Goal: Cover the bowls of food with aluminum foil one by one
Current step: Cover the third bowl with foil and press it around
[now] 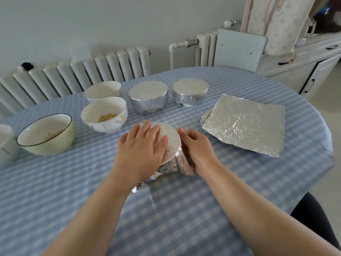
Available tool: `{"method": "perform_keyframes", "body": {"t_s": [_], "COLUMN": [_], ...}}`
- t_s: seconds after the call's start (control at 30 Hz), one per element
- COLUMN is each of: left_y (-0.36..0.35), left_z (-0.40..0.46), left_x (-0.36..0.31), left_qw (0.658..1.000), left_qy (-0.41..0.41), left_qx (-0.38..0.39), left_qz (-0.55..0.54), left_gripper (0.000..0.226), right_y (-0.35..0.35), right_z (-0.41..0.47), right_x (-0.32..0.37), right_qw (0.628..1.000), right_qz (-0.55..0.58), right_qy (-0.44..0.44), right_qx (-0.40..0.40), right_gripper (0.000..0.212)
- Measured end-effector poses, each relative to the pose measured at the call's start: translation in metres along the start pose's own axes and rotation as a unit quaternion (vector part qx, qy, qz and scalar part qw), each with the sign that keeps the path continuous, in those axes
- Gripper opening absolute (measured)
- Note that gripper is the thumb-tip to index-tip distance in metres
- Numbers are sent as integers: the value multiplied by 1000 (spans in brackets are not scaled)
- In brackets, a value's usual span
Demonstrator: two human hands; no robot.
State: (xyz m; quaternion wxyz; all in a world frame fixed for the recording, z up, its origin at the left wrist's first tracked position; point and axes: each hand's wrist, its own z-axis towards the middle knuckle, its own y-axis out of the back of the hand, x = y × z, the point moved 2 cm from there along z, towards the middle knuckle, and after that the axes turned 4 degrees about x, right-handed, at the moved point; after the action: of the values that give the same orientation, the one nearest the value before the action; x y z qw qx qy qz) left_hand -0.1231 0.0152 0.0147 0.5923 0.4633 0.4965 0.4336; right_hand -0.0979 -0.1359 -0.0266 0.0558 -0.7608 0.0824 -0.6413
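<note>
A round bowl [170,145], sheathed in crinkled, shiny foil, is seen at the middle of the checked tabletop [55,182]. The left hand [142,145] is laid flat on its smooth top, fingers straight. The right hand [195,146] is curled against its side wall, its grip closed on the gathered foil there.

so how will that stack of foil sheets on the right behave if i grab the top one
The stack of foil sheets looks thin and crinkled, so the top one will probably flop and crease. It likely weighs almost nothing. Its edges lie uneven, so neighbours may drag along.
</note>
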Motion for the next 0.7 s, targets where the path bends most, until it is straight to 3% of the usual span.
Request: {"method": "perform_keyframes", "body": {"t_s": [0.07,0.2,0.3,0.4,0.7], "left_y": [0,0,1,2,1], "left_z": [1,1,0,1,1], "left_x": [-1,-1,-2,-2,-1], "left_qw": [1000,1000,1000,1000,1000], "left_qy": [-2,-3,-2,-2,-7], "left_qx": [3,2,6,19,16], "left_qz": [5,11,9,12,21], "left_gripper": [78,86,77,71,85], "right_y": [2,5,5,5,3], "right_z": [0,0,0,1,9], "right_x": [-4,-8,-10,-10,-12], "right_qw": [1000,993,991,995,996], "right_qz": [17,99,110,87,-65], "right_qy": [-5,-46,-51,-35,54], "right_qx": [3,45,55,26,-18], "right_gripper": [29,26,22,21,21]}}
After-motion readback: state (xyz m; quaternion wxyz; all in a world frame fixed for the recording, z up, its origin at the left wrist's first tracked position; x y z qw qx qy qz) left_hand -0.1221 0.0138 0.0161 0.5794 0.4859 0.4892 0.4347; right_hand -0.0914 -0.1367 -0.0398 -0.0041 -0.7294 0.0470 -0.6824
